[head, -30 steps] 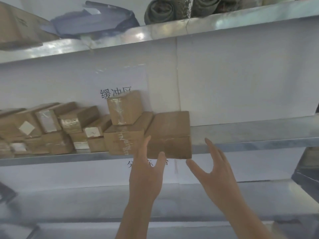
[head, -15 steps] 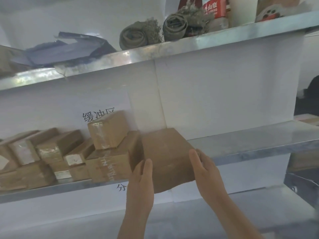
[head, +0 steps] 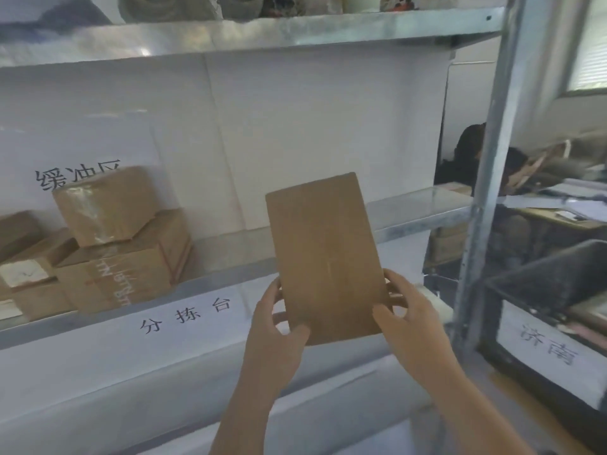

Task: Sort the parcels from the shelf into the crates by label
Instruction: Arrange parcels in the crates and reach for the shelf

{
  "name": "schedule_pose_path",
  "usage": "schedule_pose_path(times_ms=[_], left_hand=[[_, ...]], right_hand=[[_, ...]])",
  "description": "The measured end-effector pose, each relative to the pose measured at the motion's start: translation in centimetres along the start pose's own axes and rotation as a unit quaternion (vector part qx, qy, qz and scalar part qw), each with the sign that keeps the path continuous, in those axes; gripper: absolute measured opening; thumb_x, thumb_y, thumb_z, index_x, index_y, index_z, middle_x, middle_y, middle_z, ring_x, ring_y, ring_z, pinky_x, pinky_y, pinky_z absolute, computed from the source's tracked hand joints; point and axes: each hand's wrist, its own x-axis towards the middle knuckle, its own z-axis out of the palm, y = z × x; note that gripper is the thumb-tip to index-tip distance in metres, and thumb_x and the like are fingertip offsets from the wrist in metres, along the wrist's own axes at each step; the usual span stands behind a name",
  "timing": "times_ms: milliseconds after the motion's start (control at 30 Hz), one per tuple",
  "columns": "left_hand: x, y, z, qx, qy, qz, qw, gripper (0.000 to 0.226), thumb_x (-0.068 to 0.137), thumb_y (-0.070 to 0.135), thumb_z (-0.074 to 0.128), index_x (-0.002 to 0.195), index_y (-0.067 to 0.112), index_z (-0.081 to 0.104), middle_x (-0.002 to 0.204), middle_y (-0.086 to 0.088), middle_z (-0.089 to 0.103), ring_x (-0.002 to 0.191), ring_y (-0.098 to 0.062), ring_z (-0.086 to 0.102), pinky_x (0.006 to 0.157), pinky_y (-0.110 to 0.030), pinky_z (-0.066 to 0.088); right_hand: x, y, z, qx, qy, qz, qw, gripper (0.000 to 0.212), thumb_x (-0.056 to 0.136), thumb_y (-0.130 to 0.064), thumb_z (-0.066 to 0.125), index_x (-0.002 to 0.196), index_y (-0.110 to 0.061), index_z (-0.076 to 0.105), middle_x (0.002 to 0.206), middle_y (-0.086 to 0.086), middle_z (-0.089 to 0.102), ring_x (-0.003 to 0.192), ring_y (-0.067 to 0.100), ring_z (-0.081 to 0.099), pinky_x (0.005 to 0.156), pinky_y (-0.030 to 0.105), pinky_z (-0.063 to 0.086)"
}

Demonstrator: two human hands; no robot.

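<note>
Metal shelving (head: 410,221) fills the view, its middle deck bare on the right. Both hands hold a flat brown parcel (head: 323,257) upright, off the shelf — left hand (head: 277,326) and right hand (head: 407,316) pinching only its lower edges, so it could tip forward. No label shows on this face (perhaps behind). Right, the steel post (head: 483,205) crowds the way to the black crate (head: 545,297); stacked parcels (head: 118,244) sit well apart, left.

A parcel sorting room: metal shelving (head: 328,27), stacked cardboard parcels (head: 115,257), labelled crate (head: 542,290).
</note>
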Motion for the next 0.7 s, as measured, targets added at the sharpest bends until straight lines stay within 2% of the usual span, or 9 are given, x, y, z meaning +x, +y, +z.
schedule_pose_path(times_ms=[133,233,300,400,467,500,567,633,700], left_hand=[[-1.2,-0.1,4.0,-0.146,-0.029,0.002,0.989,0.055,0.095,-0.002,0.06,0.135,0.036,0.056,0.133,0.021,0.062,0.119,-0.007,0.064,0.073,-0.017,0.057],[-1.3,0.2,6.5,-0.254,-0.043,-0.049,0.965,0.026,0.108,0.022,0.05,0.128,0.026,0.066,0.128,0.014,0.071,0.123,-0.011,0.066,0.093,-0.029,0.057],[-1.4,0.8,8.2,-0.28,-0.049,-0.084,0.955,0.033,0.112,0.028,0.041,0.127,0.016,0.067,0.123,0.006,0.076,0.127,-0.023,0.065,0.099,-0.043,0.056],[-2.2,2.9,10.8,-0.315,-0.13,-0.099,0.935,0.039,0.11,0.032,0.04,0.119,0.007,0.069,0.107,-0.007,0.08,0.121,-0.044,0.065,0.095,-0.055,0.055],[-2.5,5.7,13.5,-0.302,-0.208,-0.109,0.924,0.054,0.103,0.053,0.037,0.124,0.015,0.069,0.124,-0.01,0.075,0.119,-0.037,0.067,0.104,-0.054,0.05],[-2.6,6.9,15.3,-0.261,-0.242,-0.087,0.931,0.048,0.105,0.051,0.036,0.124,0.019,0.066,0.13,-0.007,0.072,0.121,-0.03,0.066,0.106,-0.049,0.05],[-2.9,7.3,18.3,-0.18,-0.298,-0.005,0.937,0.019,0.111,0.019,0.042,0.12,0.026,0.057,0.138,-0.003,0.065,0.123,-0.02,0.063,0.099,-0.042,0.055],[-3.6,7.5,22.2,-0.13,-0.31,0.041,0.941,0.042,0.105,0.0,0.051,0.127,0.037,0.051,0.139,0.006,0.063,0.114,-0.007,0.069,0.084,-0.029,0.06],[-4.8,7.6,26.3,-0.112,-0.313,0.041,0.942,0.066,0.1,0.011,0.066,0.141,0.055,0.037,0.14,0.023,0.059,0.117,-0.001,0.067,0.089,-0.026,0.06]], right_hand=[[-1.8,2.3,-4.4,-0.031,0.044,0.006,0.999,0.065,0.097,0.001,0.054,0.122,-0.058,0.052,0.122,-0.031,0.061,0.108,0.005,0.065,0.081,0.032,0.057],[-2.6,4.0,-8.0,0.006,0.069,0.014,0.997,0.074,0.094,0.013,0.046,0.113,-0.058,0.061,0.116,-0.02,0.069,0.103,0.007,0.068,0.087,0.042,0.06],[-3.2,4.9,-10.6,0.041,0.082,-0.001,0.996,0.072,0.095,0.016,0.043,0.11,-0.05,0.067,0.113,-0.01,0.073,0.109,0.017,0.068,0.093,0.05,0.056],[-3.8,5.0,-14.5,0.134,0.1,-0.005,0.986,0.048,0.108,-0.001,0.039,0.11,-0.036,0.072,0.104,-0.006,0.076,0.097,0.014,0.071,0.08,0.03,0.054],[-3.6,5.6,-17.0,0.176,0.109,-0.008,0.978,0.031,0.114,-0.021,0.037,0.119,-0.025,0.067,0.101,-0.008,0.076,0.093,0.008,0.072,0.073,0.019,0.053],[-3.5,5.9,-18.2,0.181,0.108,-0.013,0.977,0.03,0.114,-0.032,0.037,0.125,-0.025,0.065,0.105,-0.01,0.076,0.098,0.008,0.073,0.077,0.019,0.053],[-3.2,6.8,-20.7,0.187,0.1,-0.018,0.977,0.037,0.107,-0.052,0.045,0.137,-0.034,0.057,0.119,-0.014,0.073,0.111,0.011,0.07,0.092,0.032,0.053],[-2.9,8.1,-23.3,0.181,0.099,-0.013,0.978,0.045,0.104,-0.048,0.054,0.148,-0.044,0.045,0.125,-0.019,0.069,0.114,0.01,0.069,0.099,0.038,0.052],[-2.6,9.4,-26.1,0.167,0.106,-0.008,0.98,0.059,0.107,-0.029,0.057,0.157,-0.049,0.031,0.125,-0.018,0.069,0.107,0.007,0.071,0.089,0.027,0.056]])
